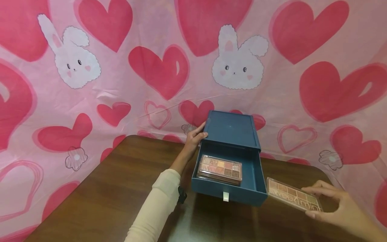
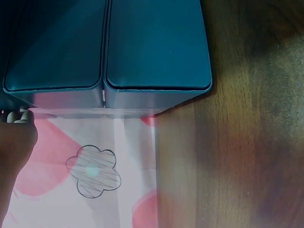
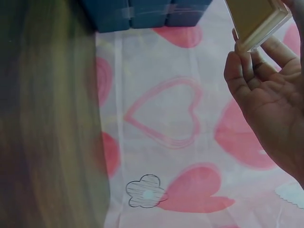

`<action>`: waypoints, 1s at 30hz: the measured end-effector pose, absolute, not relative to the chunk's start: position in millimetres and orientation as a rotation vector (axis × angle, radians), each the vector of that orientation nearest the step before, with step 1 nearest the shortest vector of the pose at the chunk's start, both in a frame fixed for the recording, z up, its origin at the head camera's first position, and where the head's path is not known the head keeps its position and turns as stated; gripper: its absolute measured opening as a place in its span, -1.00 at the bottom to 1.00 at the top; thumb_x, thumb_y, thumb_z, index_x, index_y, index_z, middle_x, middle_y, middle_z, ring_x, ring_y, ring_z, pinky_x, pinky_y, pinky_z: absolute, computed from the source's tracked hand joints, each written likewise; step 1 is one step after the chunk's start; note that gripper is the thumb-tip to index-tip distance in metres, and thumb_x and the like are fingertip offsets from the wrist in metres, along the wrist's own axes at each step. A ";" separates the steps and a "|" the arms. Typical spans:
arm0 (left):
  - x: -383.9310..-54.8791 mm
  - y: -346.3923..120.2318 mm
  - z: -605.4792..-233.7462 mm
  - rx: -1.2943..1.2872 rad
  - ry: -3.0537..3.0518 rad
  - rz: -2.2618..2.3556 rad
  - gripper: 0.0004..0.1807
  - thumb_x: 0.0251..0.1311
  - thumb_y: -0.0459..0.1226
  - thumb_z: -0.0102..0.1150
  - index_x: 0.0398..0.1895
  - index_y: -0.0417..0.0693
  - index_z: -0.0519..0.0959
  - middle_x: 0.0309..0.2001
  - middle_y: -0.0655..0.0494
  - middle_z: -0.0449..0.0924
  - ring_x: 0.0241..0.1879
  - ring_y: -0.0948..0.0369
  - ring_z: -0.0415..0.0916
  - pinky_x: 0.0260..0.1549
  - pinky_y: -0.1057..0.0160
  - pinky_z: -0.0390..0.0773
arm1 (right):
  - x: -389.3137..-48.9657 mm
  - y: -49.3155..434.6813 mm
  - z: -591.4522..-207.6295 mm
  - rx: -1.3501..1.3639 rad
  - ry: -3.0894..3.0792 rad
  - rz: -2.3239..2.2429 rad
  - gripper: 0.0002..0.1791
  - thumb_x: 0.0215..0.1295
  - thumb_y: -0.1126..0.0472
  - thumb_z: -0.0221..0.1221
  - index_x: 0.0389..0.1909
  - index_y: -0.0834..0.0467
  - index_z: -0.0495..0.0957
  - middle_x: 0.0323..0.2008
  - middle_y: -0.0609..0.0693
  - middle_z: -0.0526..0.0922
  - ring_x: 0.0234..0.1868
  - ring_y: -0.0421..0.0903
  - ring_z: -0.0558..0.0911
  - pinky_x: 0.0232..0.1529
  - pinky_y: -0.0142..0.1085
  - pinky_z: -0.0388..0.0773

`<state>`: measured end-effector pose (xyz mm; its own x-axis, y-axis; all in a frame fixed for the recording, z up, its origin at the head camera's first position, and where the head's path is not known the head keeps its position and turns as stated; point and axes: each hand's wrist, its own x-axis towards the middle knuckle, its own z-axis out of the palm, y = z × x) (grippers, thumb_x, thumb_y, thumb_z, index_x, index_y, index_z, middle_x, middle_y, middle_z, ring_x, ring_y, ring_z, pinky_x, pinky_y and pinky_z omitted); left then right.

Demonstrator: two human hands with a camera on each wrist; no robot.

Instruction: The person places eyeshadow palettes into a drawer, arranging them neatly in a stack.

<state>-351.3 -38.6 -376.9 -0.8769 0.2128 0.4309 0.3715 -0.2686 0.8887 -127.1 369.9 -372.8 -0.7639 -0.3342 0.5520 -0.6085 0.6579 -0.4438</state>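
A blue drawer unit (image 1: 231,129) stands at the back of the table with its top drawer (image 1: 257,174) pulled out. Inside, on the left, lies a small stack of eyeshadow palettes (image 1: 220,168) with clear lids. My left hand (image 1: 194,139) rests against the unit's upper left side, thumb on the top edge; in the left wrist view only part of that hand (image 2: 16,142) shows, beside the unit's edge. To the right of the drawer, my right hand (image 1: 334,201) pinches another eyeshadow palette (image 1: 291,194) by its right end. The right wrist view shows this palette (image 3: 254,21) above the palm.
A white pull tab (image 1: 225,196) is on the drawer front. Two lower sections (image 2: 156,42) of the unit appear in the left wrist view. The brown wooden table (image 1: 121,188) meets a pink cloth backdrop (image 1: 151,77) with hearts and rabbits.
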 end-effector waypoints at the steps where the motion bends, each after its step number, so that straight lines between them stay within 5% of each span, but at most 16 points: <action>1: -351.4 -38.6 -376.9 -0.739 -1.834 -2.307 -0.28 0.18 -0.23 0.07 0.49 -0.13 0.34 0.34 -0.39 0.45 -0.12 0.39 0.61 -0.11 0.43 0.66 | -126.1 369.5 -370.6 0.723 -2.461 0.879 -0.23 -0.42 0.51 0.55 0.04 0.18 0.68 -0.23 -0.28 0.53 -0.11 -0.38 0.38 0.06 -0.71 0.20; 8: -350.5 -38.8 -375.5 -0.772 -1.828 -2.320 -0.28 0.21 -0.25 0.06 0.51 -0.13 0.32 0.33 -0.45 0.44 -0.15 0.40 0.63 -0.17 0.41 0.68 | -128.7 373.4 -357.7 0.735 -2.449 0.913 -0.23 -0.43 0.55 0.52 0.05 0.24 0.67 -0.18 -0.26 0.55 -0.06 -0.41 0.43 0.13 -0.74 0.18; 19: -352.0 -40.1 -373.7 -0.785 -1.807 -2.276 -0.31 0.21 -0.30 0.07 0.47 -0.22 0.35 0.37 -0.36 0.42 -0.01 0.40 0.58 0.07 0.45 0.57 | -138.4 362.5 -332.1 0.733 -2.467 0.908 -0.21 -0.38 0.55 0.53 0.09 0.21 0.66 -0.17 -0.27 0.60 -0.04 -0.39 0.42 0.13 -0.72 0.17; 30: -349.9 -39.1 -375.6 -0.751 -1.823 -2.314 -0.29 0.20 -0.26 0.08 0.49 -0.14 0.34 0.32 -0.41 0.46 -0.12 0.39 0.62 -0.08 0.42 0.65 | -143.8 326.1 -315.1 0.697 -2.508 0.887 -0.30 -0.29 0.42 0.58 0.05 0.07 0.70 -0.28 -0.27 0.53 -0.17 -0.35 0.38 -0.05 -0.54 0.21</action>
